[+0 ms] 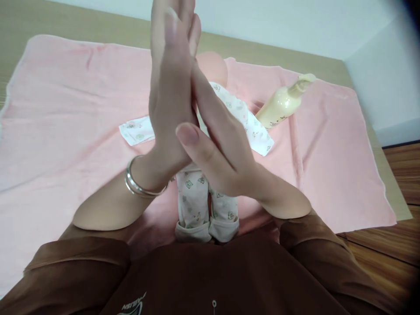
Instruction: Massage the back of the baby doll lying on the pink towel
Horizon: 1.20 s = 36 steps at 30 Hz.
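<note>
My left hand [172,96], with silver bangles [131,177] at the wrist, points upward with its fingers stretched out. Pressed flat against it, palm to palm, is my right hand [225,153], its fingers also straight and its thumb lying across the front. Neither hand shows anything held. Below and behind them a small figure like a baby or baby doll [193,201] lies on a pink blanket [82,105], in white clothes with small animal prints. My hands hide its middle and part of its head. A cream-coloured pump bottle [280,105] lies tilted beside its sleeve.
The blanket covers a light wooden tabletop [392,183]. A pale wall [278,26] rises behind it, and brown wooden boards [400,175] show at the right. My brown-clothed body is close to the figure's feet.
</note>
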Each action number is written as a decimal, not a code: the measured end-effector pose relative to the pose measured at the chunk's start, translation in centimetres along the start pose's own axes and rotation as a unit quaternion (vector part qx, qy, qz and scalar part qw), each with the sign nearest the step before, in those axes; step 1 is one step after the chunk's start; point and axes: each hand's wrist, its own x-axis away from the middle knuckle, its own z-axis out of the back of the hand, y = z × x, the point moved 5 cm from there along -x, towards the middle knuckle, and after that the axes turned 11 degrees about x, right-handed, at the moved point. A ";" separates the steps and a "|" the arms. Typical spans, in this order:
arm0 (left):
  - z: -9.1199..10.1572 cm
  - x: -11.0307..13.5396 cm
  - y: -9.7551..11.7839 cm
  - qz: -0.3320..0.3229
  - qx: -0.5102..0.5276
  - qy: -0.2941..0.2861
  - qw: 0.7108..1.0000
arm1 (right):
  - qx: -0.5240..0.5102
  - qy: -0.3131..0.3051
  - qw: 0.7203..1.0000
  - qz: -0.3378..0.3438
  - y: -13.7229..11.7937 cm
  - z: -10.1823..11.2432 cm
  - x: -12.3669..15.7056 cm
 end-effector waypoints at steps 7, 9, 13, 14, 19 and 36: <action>-1.3 -1.1 -8.0 0.063 -0.022 -0.011 0.998 | -0.011 0.044 0.999 -0.018 3.8 -4.7 -5.7; -1.8 -1.6 -9.7 0.080 -0.017 -0.005 0.997 | -0.019 0.046 0.999 -0.021 4.5 -5.9 -6.4; -2.8 -2.6 -14.0 0.141 -0.028 0.033 0.989 | -0.054 0.037 0.996 -0.061 6.2 -8.7 -7.1; -2.9 -2.8 -15.1 0.161 -0.040 0.055 0.985 | -0.067 0.036 0.994 -0.081 6.6 -9.3 -7.2; -3.3 -2.3 -17.3 0.140 -0.098 0.075 0.982 | -0.097 0.047 0.979 -0.171 8.1 -10.3 -7.3; -1.7 -0.5 -18.2 0.085 -0.103 0.027 0.991 | -0.047 -0.036 0.991 -0.121 8.2 -10.1 -5.8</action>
